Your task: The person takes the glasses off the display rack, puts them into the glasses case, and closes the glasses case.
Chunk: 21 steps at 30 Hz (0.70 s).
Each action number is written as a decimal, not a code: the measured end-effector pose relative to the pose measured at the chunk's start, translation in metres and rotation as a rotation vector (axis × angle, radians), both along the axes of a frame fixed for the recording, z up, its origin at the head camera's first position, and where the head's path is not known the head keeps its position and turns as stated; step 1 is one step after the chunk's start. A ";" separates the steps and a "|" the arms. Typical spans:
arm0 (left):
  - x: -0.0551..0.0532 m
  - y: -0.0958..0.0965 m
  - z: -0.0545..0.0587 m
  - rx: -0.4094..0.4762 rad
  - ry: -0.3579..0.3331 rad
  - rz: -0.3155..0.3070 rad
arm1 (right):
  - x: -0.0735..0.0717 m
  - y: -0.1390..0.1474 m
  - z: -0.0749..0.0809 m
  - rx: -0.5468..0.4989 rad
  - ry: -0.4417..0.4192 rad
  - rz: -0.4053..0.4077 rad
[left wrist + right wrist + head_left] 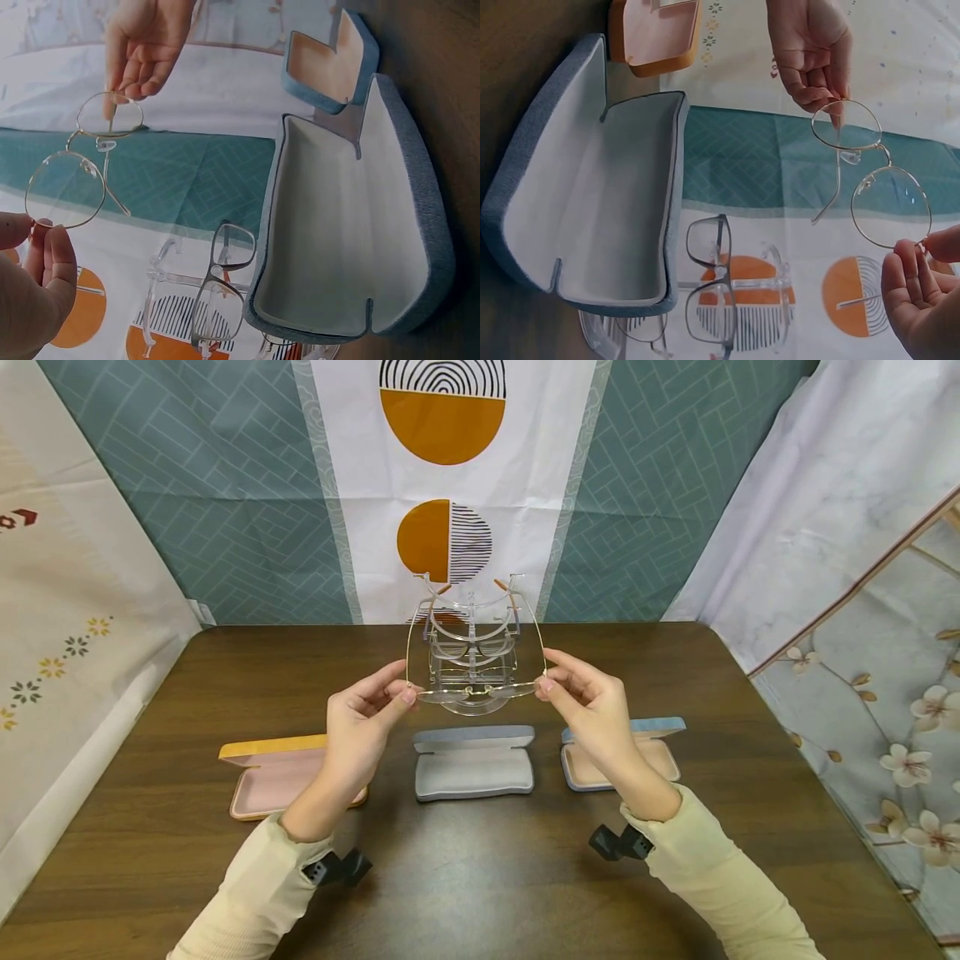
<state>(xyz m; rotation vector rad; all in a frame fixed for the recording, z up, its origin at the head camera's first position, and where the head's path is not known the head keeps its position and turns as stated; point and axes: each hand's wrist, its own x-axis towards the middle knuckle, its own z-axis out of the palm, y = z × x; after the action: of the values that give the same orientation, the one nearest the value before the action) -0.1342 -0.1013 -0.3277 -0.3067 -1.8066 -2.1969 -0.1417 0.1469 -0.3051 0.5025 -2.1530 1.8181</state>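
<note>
Left hand [365, 710] nearly closed, pinching round gold-wire eyeglasses [495, 692], right hand [594, 703] likewise at opposite hinge, clear plastic stand [472, 628] toward far edge of brown wood-grain table [480, 868], partly hidden by eyeglasses

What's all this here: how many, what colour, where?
clear stand: 1, transparent, far centre
gold glasses: 1 pair, gold, before the stand
other glasses: at least 2, one grey, on the stand
yellow case: 1, pink inside, left
grey-blue case: 1, pale inside, middle
blue case: 1, beige inside, right
table: 1, brown, under the cases
backdrop: 1, green, white, orange, behind the table
flowered cloths: 2, pale, both sides
sleeves: 2, cream, foreground
wrist devices: 2, black, by sleeves
left hand, right hand: 1 each, bare, pinching the gold glasses
</note>
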 end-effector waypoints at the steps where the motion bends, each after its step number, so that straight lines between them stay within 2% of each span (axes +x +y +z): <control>1: 0.001 0.000 -0.001 0.001 -0.005 -0.002 | 0.001 0.000 -0.001 0.000 0.000 0.001; 8: 0.006 0.000 -0.007 -0.007 0.008 -0.004 | 0.004 0.001 -0.010 -0.020 0.004 0.011; 15: 0.010 0.000 -0.014 -0.003 0.034 -0.027 | 0.008 0.003 -0.017 -0.067 -0.034 0.053; 21: 0.013 0.000 -0.019 -0.036 0.042 -0.020 | 0.011 0.004 -0.023 -0.094 -0.068 0.076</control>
<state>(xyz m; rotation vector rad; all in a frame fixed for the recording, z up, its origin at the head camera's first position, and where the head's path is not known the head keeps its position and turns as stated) -0.1215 -0.1013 -0.3469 -0.3775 -1.8306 -2.1571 -0.1305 0.1507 -0.3277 0.5147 -2.1063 1.9940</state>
